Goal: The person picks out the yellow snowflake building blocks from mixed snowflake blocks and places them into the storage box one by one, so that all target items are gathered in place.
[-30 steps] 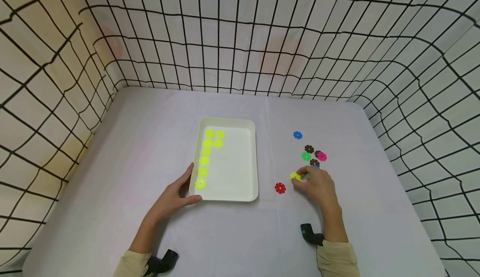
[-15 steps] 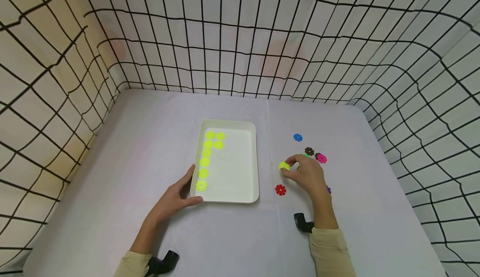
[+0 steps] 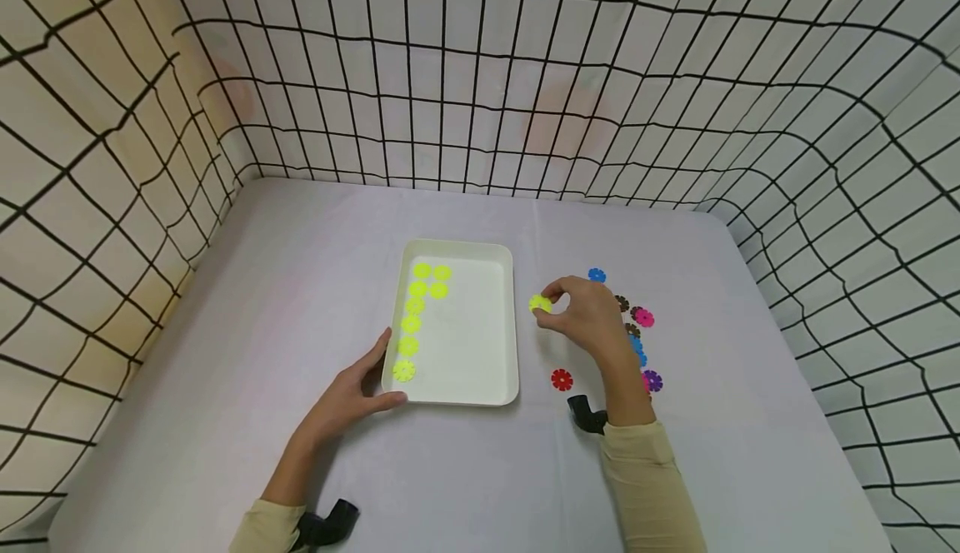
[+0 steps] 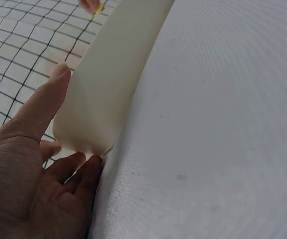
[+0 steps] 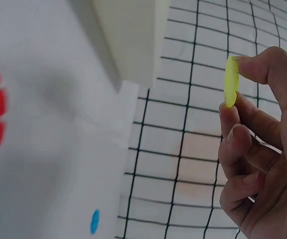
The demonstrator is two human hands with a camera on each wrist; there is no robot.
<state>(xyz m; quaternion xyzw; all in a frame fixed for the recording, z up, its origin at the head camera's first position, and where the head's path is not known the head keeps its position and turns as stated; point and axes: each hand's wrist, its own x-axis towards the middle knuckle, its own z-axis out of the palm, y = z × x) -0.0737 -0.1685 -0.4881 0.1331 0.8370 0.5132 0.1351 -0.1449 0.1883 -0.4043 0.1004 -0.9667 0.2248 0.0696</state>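
A white tray (image 3: 480, 353) lies on the table with several yellow flower-shaped discs (image 3: 411, 324) inside, along its left side and top left. My left hand (image 3: 341, 399) holds the tray's near left corner, thumb at the near side and fingers along the left side. In the left wrist view, the fingers (image 4: 91, 174) bend against the tray wall (image 4: 101, 89). My right hand (image 3: 588, 316) pinches another yellow disc (image 3: 539, 304) between thumb and fingers, just right of the tray. The right wrist view has that disc (image 5: 231, 82) edge-on, held above the table.
A red disc (image 3: 562, 380) lies right of the tray. Blue (image 3: 597, 275), brown, pink (image 3: 643, 317) and purple (image 3: 653, 381) discs are scattered further right, some hidden behind the right hand and forearm. Black wire mesh (image 3: 480, 78) encloses the table's back and sides.
My right hand has lifted the yellow disc from the scattered discs and carried it left and away from me, toward the tray. The left hand stays at the tray's corner.
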